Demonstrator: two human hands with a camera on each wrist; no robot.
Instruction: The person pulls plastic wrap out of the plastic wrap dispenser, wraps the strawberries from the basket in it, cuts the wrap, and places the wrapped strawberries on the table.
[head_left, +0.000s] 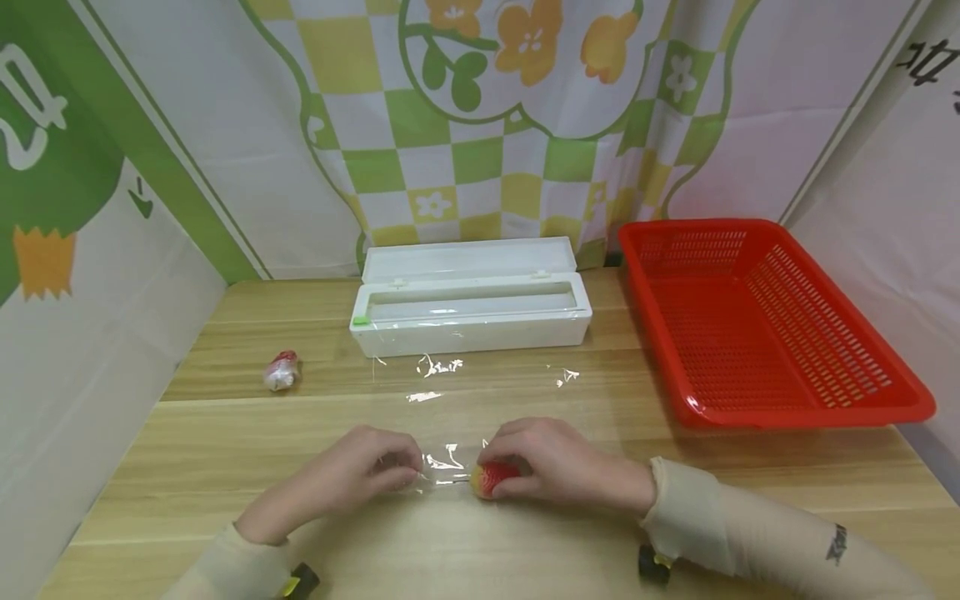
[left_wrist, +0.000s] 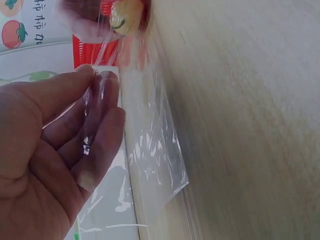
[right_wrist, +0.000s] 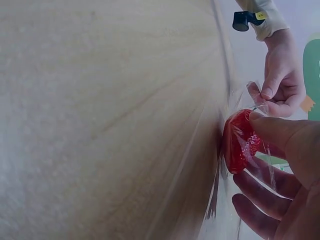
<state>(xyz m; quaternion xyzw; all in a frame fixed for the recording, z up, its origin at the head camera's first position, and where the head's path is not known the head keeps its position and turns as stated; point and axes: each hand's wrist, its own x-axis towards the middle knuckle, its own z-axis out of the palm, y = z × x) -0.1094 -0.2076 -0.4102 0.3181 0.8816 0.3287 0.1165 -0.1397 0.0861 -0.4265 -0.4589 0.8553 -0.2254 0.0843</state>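
A small red fruit with a yellow stem end (head_left: 491, 478) lies low over the table in clear plastic wrap (left_wrist: 157, 160). My right hand (head_left: 551, 462) grips this fruit between thumb and fingers, and in the right wrist view its textured red side (right_wrist: 240, 142) shows through the film. Just left of it, my left hand (head_left: 367, 472) pinches a twisted end of the wrap between thumb and fingertips. The film stretches from the fruit to those fingertips. Behind the hands, a white wrap dispenser (head_left: 472, 336) stands with its lid raised, and a glossy sheet reaches from it toward the hands.
A film-wrapped red and whitish piece (head_left: 282, 372) sits on the wooden table (head_left: 202, 433) at the left. At the right stands a red perforated basket (head_left: 686, 400). Printed cloth curtains (head_left: 420, 167) close off the back and sides.
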